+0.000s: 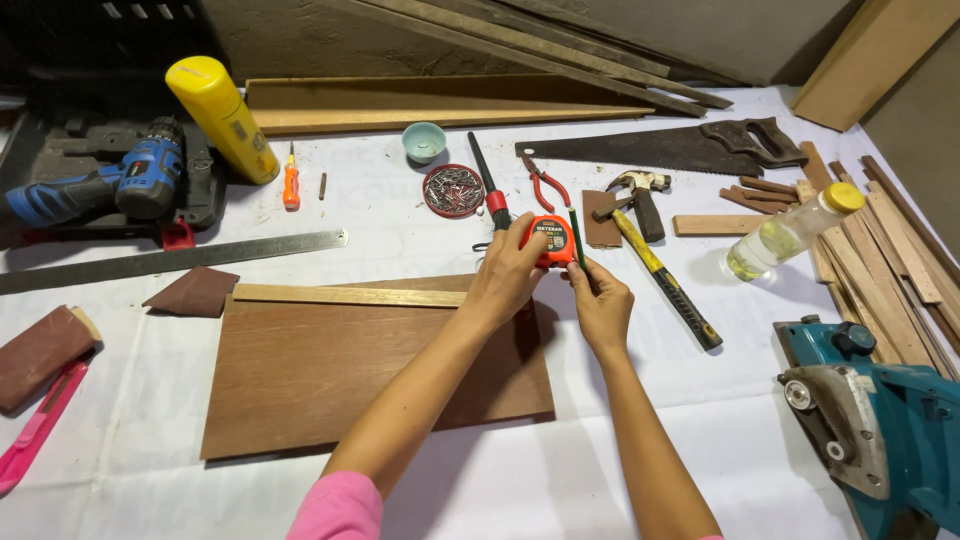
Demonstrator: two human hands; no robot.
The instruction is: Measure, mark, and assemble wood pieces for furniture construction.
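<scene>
Near the plywood board (pixel 380 370), the tape measure (pixel 551 240) is gripped by the left hand (pixel 508 275); a pencil (pixel 577 238) is pinched by the right hand (pixel 600 305). Both are judged light, rigid and best held mid-body.

Matt wood board (pixel 350 370), glossy plastic tape measure (pixel 552 238), steel ruler (pixel 170 260)

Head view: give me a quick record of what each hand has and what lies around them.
left hand: grips orange tape measure
right hand: holds dark green pencil upright beside the tape measure
under hands: brown board with a pale wood strip along its far edge
right of hands: yellow-handled hammer, plastic bottle
far side: handsaw, dish of nails
left: steel ruler, blue drill
</scene>
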